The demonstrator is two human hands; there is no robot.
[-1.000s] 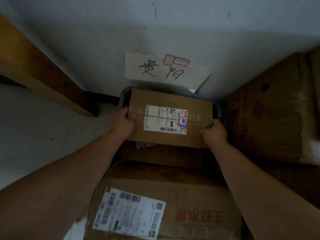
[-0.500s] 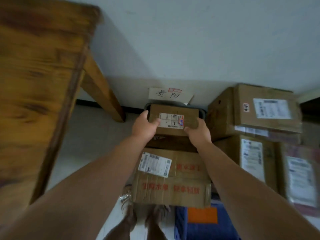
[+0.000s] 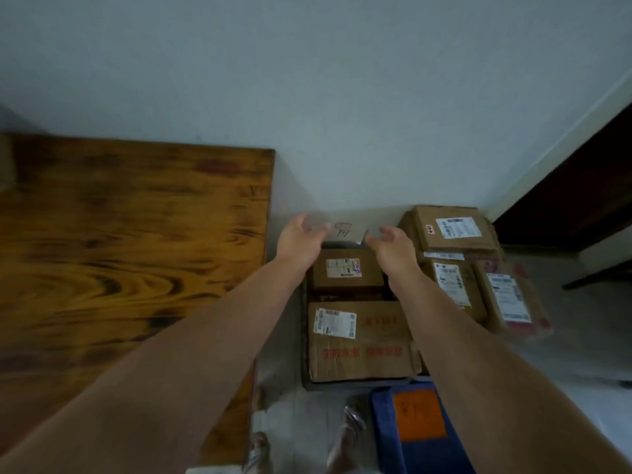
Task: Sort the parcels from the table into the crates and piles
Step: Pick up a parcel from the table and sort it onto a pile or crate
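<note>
Left hand (image 3: 301,239) and right hand (image 3: 393,248) hover apart, fingers (image 3: 309,227) loosely straight, nothing held. Small parcel (image 3: 347,270) lies just below and between the fingers, in the dark crate (image 3: 355,385), resting on another box. Label up. Its long axis runs across from the left fingers to the right ones, parallel to the wall. Risk: it perches high on the stack, and a brushing wrist could slide it onto the big box (image 3: 362,347) behind the fingers.

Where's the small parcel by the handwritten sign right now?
Head view, centre-right: the small parcel lies in the dark crate under the handwritten sign, just behind the red-printed box, between the left hand and right hand.
</note>
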